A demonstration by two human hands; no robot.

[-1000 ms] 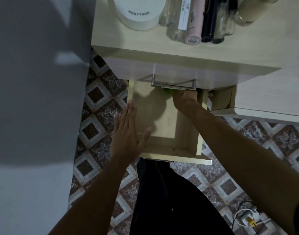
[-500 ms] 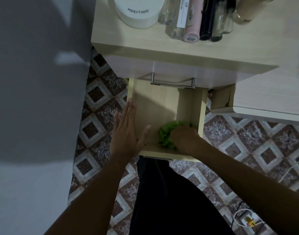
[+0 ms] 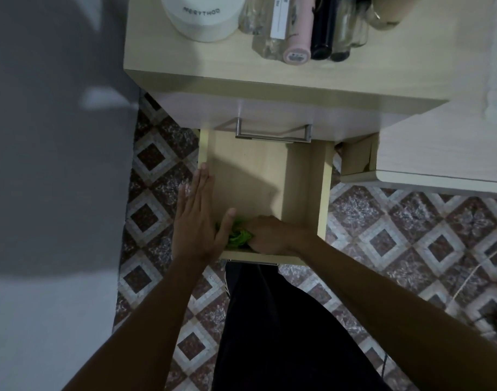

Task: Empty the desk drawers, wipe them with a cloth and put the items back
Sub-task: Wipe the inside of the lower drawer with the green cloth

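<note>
At 9 o'clock a grey wall (image 3: 52, 165) fills the view, with a tiled floor (image 3: 157, 176) of diamond patterns beside it. The left hand (image 3: 198, 221) lies flat with straight fingers on the left wall of the open drawer (image 3: 255, 176), fingertips toward 12 o'clock and the thumb spread inward over the drawer's near left corner; it grips nothing. Just beside that thumb, at the drawer's 7 o'clock corner, sits a bunched green cloth (image 3: 237, 237), pressed against the drawer bottom. The right hand (image 3: 269, 234) has its fingers curled over the cloth and holds it, the forearm running out toward 4 o'clock. The rest of the drawer bottom is bare pale wood, partly in shadow. Above it, toward 12 o'clock, a closed upper drawer front carries a metal handle (image 3: 272, 135). On the surface (image 3: 213, 66) at 12 o'clock stands a white round jar (image 3: 203, 16) printed with lettering, and to its right a row of bottles: a clear one, a pink tube (image 3: 298, 32), a black tube (image 3: 322, 29) and more clear glass. At 3 o'clock a second pale surface (image 3: 439, 153) extends to the edge. Dark trousers (image 3: 284, 334) show at 6 o'clock.
</note>
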